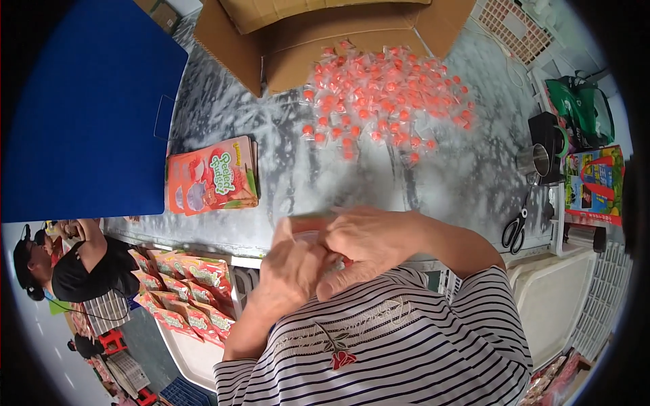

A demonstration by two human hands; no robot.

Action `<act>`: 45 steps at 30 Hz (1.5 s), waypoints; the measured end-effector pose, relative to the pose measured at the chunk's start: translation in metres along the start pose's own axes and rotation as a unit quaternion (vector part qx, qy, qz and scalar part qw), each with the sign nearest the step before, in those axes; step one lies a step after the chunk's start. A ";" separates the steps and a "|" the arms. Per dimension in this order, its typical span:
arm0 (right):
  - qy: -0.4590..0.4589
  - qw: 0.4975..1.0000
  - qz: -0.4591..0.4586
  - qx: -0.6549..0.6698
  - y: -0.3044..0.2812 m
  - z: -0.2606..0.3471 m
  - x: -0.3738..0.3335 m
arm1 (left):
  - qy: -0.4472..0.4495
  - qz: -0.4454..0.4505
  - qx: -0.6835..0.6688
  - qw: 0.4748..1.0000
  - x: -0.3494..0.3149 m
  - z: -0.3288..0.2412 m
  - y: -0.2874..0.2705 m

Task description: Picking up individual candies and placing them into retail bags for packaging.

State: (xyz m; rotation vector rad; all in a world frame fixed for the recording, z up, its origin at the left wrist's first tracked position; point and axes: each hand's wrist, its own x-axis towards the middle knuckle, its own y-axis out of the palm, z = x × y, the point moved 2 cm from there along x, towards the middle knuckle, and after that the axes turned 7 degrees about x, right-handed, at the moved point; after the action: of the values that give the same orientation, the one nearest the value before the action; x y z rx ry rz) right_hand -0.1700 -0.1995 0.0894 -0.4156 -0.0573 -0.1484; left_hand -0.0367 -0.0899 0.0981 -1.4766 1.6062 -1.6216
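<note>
Close in front of my body, both hands meet over a reddish pouch (313, 223), mostly covered by my fingers and blurred. My left hand (288, 274) is closed around its near side. The fingers of my right hand (369, 242) bend over its top, with a bit of red and clear wrapping showing beneath them. Beyond my hands, a heap of red candies in clear wrappers (386, 88) is spread on the table. A stack of flat pink-red pouches (213, 176) lies left of my hands.
An open cardboard box (291, 64) stands behind the candies. A large blue panel (95, 108) rises at the left. Filled pouches (183, 287) fill a white tray at lower left. Scissors (516, 230) and a metal cup (535, 161) are at the right. Another person (88, 264) works at far left.
</note>
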 end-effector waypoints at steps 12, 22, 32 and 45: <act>0.123 0.851 -0.440 -0.260 -0.039 -0.129 -0.050 | -0.115 -0.024 0.018 0.993 -0.008 0.018 -0.011; 0.145 0.838 -0.434 -0.298 0.001 -0.162 -0.091 | -0.212 -0.027 0.005 0.977 -0.022 0.022 -0.008; 0.200 0.823 -0.469 -0.250 -0.023 -0.165 -0.131 | -0.217 -0.062 -0.021 0.974 -0.026 0.028 -0.002; 0.088 0.836 -0.354 -0.411 0.017 -0.160 -0.088 | -0.187 -0.012 -0.006 0.982 -0.018 0.018 -0.002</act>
State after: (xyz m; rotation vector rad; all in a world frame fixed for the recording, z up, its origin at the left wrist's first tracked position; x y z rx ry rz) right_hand -0.2500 -0.2373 -0.0712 -1.2370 0.0439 -0.9691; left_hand -0.0142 -0.0823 0.0885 -1.6914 1.3907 -1.2512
